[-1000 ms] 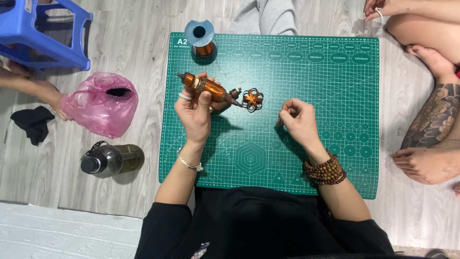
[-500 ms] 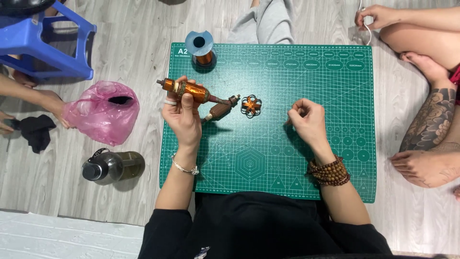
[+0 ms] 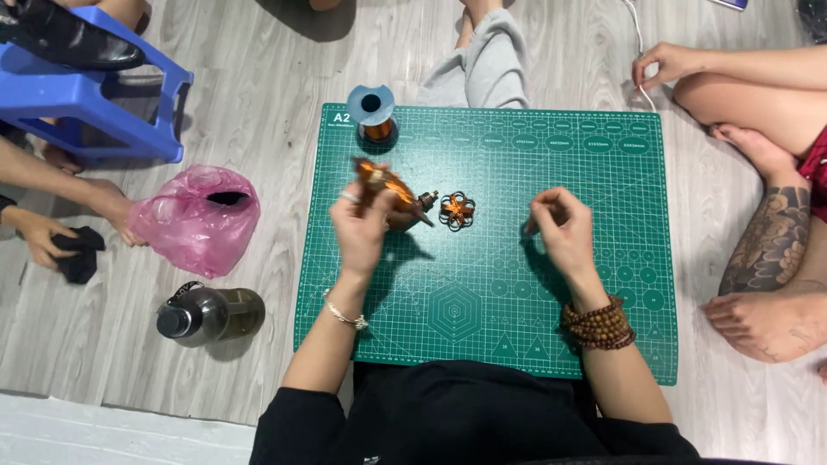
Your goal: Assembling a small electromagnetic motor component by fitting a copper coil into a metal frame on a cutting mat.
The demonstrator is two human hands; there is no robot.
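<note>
A green cutting mat (image 3: 551, 284) lies on the wooden floor (image 3: 258, 77). Above its left half, the left hand (image 3: 362, 228) holds a copper-wound tool (image 3: 389, 188), fingers wrapped around it. The right hand (image 3: 560, 228) hovers over the mat's right half, fingers pinched narrow; whether they hold anything cannot be told. A wire spool (image 3: 373, 112) stands at the far-left corner. A small wire flower (image 3: 457, 210) lies between the hands.
</note>
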